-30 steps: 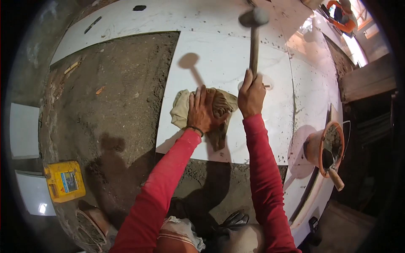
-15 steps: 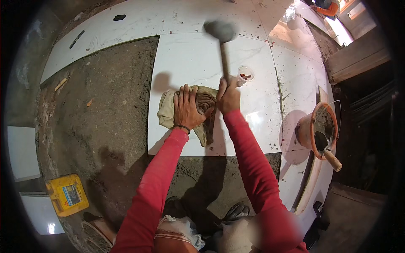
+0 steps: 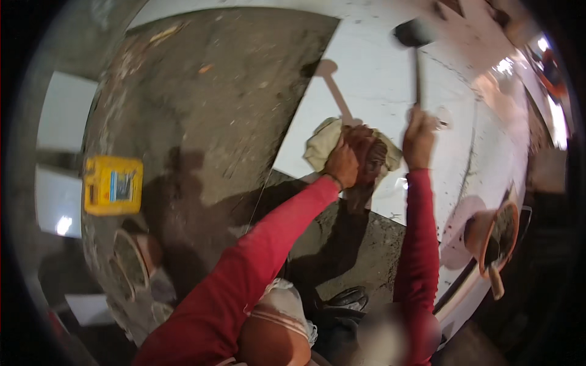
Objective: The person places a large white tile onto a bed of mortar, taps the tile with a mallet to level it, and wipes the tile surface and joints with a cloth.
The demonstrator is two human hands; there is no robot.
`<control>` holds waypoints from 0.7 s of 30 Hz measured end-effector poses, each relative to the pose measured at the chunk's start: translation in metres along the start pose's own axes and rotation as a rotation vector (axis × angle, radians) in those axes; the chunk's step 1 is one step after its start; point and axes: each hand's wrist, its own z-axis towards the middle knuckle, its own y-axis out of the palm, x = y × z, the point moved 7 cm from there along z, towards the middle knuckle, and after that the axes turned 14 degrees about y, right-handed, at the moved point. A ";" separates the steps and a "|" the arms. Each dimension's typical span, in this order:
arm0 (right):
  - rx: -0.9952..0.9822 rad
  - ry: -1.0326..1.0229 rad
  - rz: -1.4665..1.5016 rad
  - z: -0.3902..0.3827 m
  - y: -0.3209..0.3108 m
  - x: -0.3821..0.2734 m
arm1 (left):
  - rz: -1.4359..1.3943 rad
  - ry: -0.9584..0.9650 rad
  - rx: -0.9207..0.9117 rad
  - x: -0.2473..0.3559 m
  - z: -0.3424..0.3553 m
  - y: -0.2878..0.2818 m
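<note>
My right hand (image 3: 420,139) is closed round the handle of a mallet (image 3: 412,33). Its dark head is raised over a large white tile (image 3: 375,73), apart from the surface. On the tile's near part lies a crumpled beige and brown cloth (image 3: 325,145). My left hand (image 3: 343,163) has its fingers bent into the cloth's left side, gripping it; the fingertips are partly hidden in its folds. A small clear plastic cup (image 3: 444,117) stands on the tile just right of my right hand.
Grey mortar bed (image 3: 232,91) spreads left of the tile. A yellow jerrycan (image 3: 114,204) and a bucket (image 3: 145,253) stand at left. At right, an orange-rimmed bucket (image 3: 479,235) holds mortar and a wooden-handled tool (image 3: 496,283). Another person's orange sleeve (image 3: 554,79) shows far right.
My view has swung leftward, shifting the scene to the right. My left hand has gone from lying flat on the cloth to gripping its left side. The mallet stays raised in my right hand.
</note>
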 end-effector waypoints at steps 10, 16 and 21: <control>0.022 -0.228 -0.133 -0.027 0.017 -0.002 | -0.193 -0.017 0.131 -0.002 0.003 -0.014; 0.089 -0.195 0.004 -0.028 0.000 0.006 | -0.253 -0.045 0.102 -0.001 0.000 -0.011; 0.051 -0.101 0.080 -0.032 -0.016 0.019 | -0.174 -0.051 0.033 -0.008 0.004 -0.013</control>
